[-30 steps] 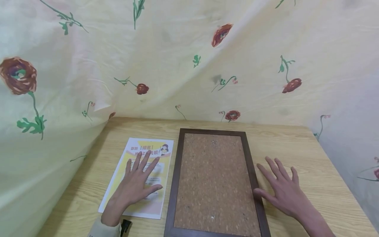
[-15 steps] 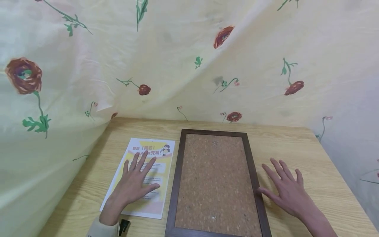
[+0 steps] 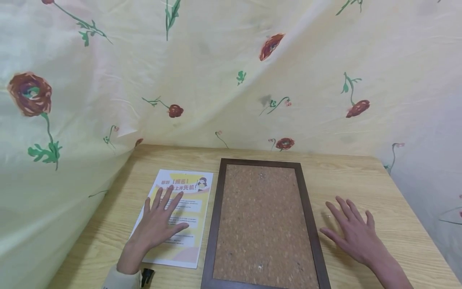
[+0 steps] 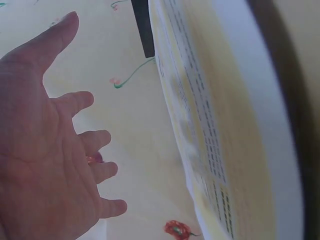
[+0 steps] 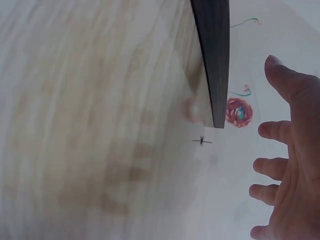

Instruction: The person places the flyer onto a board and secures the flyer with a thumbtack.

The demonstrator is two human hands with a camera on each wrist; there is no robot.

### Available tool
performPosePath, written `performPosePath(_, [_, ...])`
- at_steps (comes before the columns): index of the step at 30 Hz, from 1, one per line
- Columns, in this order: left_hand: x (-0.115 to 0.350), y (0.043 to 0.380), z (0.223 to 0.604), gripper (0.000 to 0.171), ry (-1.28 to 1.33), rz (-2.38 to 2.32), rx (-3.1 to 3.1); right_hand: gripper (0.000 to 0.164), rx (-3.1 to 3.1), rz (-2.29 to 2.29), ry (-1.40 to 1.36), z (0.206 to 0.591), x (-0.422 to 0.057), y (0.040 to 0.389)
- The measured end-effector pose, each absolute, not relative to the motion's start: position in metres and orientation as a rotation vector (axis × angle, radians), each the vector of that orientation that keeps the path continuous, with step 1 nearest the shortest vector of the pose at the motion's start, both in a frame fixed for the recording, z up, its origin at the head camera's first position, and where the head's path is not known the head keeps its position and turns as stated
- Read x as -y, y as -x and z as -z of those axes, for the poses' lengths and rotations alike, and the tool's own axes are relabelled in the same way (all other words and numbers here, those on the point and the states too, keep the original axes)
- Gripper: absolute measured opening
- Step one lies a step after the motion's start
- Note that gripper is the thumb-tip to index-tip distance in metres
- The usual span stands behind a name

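My left hand point(image 3: 153, 226), fingers spread, is over a printed yellow-and-white sheet point(image 3: 187, 255) with text and a cartoon figure. In the left wrist view a gap shows between the palm and the sheet point(image 4: 210, 100). To the right of the sheet lies a cork board point(image 3: 265, 224) in a dark brown frame point(image 3: 304, 192). Beyond its right edge my right hand point(image 3: 355, 237) is held over the wooden table, fingers apart and thumb toward the frame. The right wrist view shows this hand point(image 5: 295, 165) holding nothing, with the frame's side point(image 5: 215, 65) nearby.
A small black object point(image 3: 147, 276) lies by the left cuff, partly hidden. The wood-grain table point(image 3: 361, 176) runs back to a flowered curtain point(image 3: 216, 72), which also hangs along the left and right sides. A small dark cross mark point(image 5: 202, 141) shows in the right wrist view.
The left hand has drifted slightly left and toward me. My right hand has shifted right and nearer, so its thumb no longer overlaps the frame. Board and sheet lie as before.
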State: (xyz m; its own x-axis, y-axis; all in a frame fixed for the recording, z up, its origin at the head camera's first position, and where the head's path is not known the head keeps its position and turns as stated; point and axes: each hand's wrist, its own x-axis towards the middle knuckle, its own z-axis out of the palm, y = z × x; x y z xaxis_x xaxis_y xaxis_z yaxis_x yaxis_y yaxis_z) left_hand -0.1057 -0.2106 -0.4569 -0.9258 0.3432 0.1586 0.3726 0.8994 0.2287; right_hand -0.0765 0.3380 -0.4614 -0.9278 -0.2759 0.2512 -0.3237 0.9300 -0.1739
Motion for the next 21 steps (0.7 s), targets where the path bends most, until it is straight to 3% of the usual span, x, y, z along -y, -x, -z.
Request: performPosePath(21, [0.227,0.108,0.460,0.098,0.383,0.427,3.054,0.080,2.953,-0.351,-0.351,0.471,-0.356,0.082])
